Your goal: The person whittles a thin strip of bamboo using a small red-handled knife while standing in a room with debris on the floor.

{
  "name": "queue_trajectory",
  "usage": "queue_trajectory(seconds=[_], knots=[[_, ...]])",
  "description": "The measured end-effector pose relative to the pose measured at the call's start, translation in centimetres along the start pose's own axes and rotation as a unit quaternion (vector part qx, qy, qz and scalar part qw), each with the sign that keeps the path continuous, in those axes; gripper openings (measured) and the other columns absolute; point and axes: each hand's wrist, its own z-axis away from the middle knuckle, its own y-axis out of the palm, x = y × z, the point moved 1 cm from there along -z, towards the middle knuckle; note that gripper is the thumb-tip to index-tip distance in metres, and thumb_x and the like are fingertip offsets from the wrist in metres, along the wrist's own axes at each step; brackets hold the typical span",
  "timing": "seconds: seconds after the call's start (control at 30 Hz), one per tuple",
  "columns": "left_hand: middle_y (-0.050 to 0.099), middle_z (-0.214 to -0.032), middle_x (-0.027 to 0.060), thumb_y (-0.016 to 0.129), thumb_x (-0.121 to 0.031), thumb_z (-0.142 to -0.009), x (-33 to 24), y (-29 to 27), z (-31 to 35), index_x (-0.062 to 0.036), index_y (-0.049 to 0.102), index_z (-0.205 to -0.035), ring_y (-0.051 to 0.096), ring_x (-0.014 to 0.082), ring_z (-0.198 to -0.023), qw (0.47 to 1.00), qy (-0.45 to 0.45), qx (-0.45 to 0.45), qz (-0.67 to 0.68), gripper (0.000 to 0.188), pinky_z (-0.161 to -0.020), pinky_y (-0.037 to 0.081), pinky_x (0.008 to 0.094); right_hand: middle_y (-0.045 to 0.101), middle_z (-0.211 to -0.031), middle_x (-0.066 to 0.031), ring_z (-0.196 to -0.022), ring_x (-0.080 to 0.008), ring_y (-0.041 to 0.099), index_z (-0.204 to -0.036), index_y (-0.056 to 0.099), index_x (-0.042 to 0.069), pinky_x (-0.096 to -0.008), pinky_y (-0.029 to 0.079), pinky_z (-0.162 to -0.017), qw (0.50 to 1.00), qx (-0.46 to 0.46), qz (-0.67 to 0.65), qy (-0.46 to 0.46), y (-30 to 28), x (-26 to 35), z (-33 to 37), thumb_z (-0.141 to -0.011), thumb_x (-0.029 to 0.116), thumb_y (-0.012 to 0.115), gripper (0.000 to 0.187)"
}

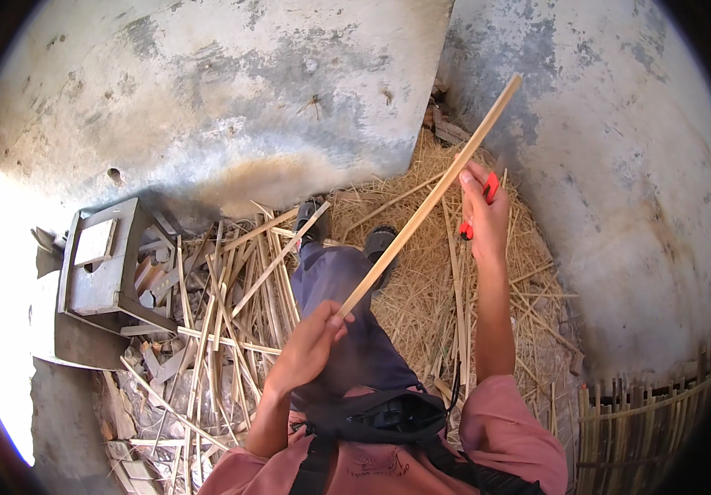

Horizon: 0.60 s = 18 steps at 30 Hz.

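A long, pale, squared strip of wood or bamboo (pixel 413 227) slants across the view, from low at the middle up to the far right. My left hand (pixel 306 348) is closed round its near end, above my thigh. Higher up the strip, my right hand (pixel 487 216) is closed on a red-handled tool (pixel 491 187), whose red parts show on both sides of the fist. The thumb of that hand lies against or very close to the strip. Whether the tool has a blade touching the wood I cannot make out.
Straw and shavings (pixel 421 318) cover the floor around my shoes. Many loose strips (pixel 231 330) lie crisscrossed at left, next to a worn wooden stool-like frame (pixel 103 264). A pale slab wall (pixel 289 107) stands ahead; a slatted bamboo panel (pixel 644 429) leans at lower right.
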Motion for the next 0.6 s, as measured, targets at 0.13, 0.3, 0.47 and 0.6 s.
queue_trajectory(seconds=[0.13,0.3,0.47,0.6], knots=[[0.050,-0.086,-0.0029,0.046,-0.022,-0.116,0.9,0.5,-0.8,-0.0037,0.060,-0.119,0.045,0.0054,-0.075,0.994,-0.023,-0.022,0.101,0.024,-0.067,0.039,0.0241,0.058,-0.091,0.0039,-0.065,-0.0008,0.042,-0.137,0.062,0.002,-0.0209,0.032,-0.056,0.995,0.027,0.086,-0.049,1.3,0.2,2.5,-0.106,0.025,0.065,0.039],[0.049,-0.087,-0.0065,0.061,-0.021,-0.110,-1.0,1.2,-1.7,-0.0058,0.056,-0.120,0.043,0.0015,-0.076,0.995,0.014,-0.039,0.091,0.019,-0.067,0.036,0.0215,0.061,-0.101,-0.0019,-0.074,-0.0063,0.052,-0.128,0.057,0.002,-0.0241,0.042,-0.065,0.982,0.156,0.087,-0.053,1.5,-1.3,6.5,-0.106,0.023,0.064,0.031],[0.046,-0.083,-0.0095,0.078,-0.011,-0.100,-2.7,1.9,-2.0,-0.0067,0.055,-0.118,0.039,-0.0006,-0.071,0.994,0.025,-0.072,0.082,0.029,-0.062,0.031,0.0184,0.064,-0.097,-0.0073,-0.080,-0.0135,0.063,-0.117,0.064,-0.002,-0.0285,0.050,-0.068,0.946,0.254,0.181,-0.093,3.9,0.9,9.6,-0.101,0.018,0.072,0.026],[0.044,-0.079,-0.0108,0.081,-0.009,-0.097,-3.7,1.8,-2.2,-0.0068,0.054,-0.118,0.038,-0.0017,-0.069,0.996,0.014,-0.065,0.064,0.034,-0.060,0.030,0.0178,0.065,-0.091,-0.0089,-0.076,-0.0194,0.067,-0.115,0.068,-0.001,-0.0303,0.053,-0.067,0.923,0.286,0.221,-0.133,4.5,1.5,10.6,-0.096,0.020,0.080,0.031]])
